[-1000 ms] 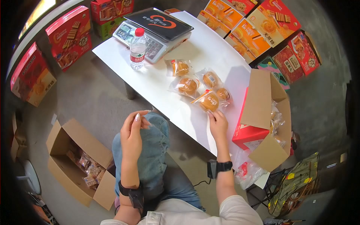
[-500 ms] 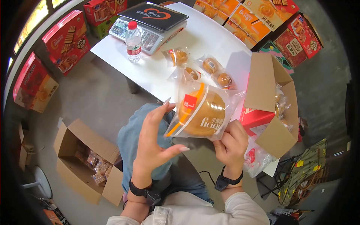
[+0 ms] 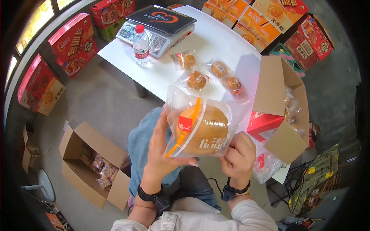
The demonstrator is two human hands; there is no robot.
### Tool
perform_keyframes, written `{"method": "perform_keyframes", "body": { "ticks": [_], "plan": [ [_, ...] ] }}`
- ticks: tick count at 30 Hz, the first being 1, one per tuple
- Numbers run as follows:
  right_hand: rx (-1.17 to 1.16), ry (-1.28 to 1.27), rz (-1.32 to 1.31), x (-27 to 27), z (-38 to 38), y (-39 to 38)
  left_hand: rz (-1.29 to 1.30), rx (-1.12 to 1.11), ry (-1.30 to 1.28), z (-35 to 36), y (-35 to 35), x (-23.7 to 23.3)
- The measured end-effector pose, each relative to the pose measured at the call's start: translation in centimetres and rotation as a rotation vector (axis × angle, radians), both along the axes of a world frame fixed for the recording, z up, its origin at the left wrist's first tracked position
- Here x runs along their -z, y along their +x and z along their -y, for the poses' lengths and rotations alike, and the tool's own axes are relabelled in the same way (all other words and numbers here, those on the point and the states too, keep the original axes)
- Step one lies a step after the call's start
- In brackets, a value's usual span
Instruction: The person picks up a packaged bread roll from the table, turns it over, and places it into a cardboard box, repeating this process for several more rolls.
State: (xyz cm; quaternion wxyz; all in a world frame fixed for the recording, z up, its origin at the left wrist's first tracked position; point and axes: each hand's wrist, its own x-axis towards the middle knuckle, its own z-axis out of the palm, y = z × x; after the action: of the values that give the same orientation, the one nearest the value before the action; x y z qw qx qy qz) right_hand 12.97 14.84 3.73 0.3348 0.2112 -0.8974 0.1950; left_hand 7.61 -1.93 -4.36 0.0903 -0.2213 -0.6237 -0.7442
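A large round bun in a clear wrapper, marked with an orange stripe and a red label, is held up before me. My right hand pinches the wrapper's lower right corner. Around the left side is my left hand, its thumb under the bun and its fingers partly hidden behind the wrapper. Beyond it on the white table lie several smaller wrapped buns. An open cardboard box at the right holds more wrapped pieces.
A scale and a red-capped water bottle stand on the table's far left. An open carton with wrapped snacks sits on the floor at left. Gift boxes line the wall; a folding chair is at right.
My left hand has closed in from beside the wrapped bun onto its left side. The bun has come slightly lower and left, uncovering more of a small bun behind it.
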Motion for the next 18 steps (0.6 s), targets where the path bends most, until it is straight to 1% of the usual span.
{"method": "perform_keyframes", "body": {
  "ticks": [2,6,8,11,15,17,18],
  "plan": [
    [-0.008,0.014,0.02,-0.01,-0.13,0.0,-0.038,0.044,0.065,-0.16,-0.17,-0.36],
    [-0.018,0.026,0.07,-0.13,-0.23,0.14,-0.077,0.037,0.065,-0.35,-0.55,-0.76],
    [-0.037,0.021,0.07,0.19,-0.4,0.13,-0.043,0.05,0.075,-0.49,-0.53,-0.75],
    [-0.076,-0.008,0.085,0.33,-0.48,0.15,-0.066,0.05,0.036,-0.55,-0.5,-1.1],
    [-0.12,-0.036,0.121,0.34,-0.45,0.32,-0.05,0.062,0.087,-0.93,0.01,-0.69],
    [-0.129,-0.048,0.131,0.3,-0.42,0.37,-0.089,0.056,-0.024,-0.62,0.01,-0.53],
    [-0.141,-0.071,0.154,0.27,-0.31,0.38,-0.092,0.057,-0.022,-0.68,0.13,-0.71]
  ]
}}
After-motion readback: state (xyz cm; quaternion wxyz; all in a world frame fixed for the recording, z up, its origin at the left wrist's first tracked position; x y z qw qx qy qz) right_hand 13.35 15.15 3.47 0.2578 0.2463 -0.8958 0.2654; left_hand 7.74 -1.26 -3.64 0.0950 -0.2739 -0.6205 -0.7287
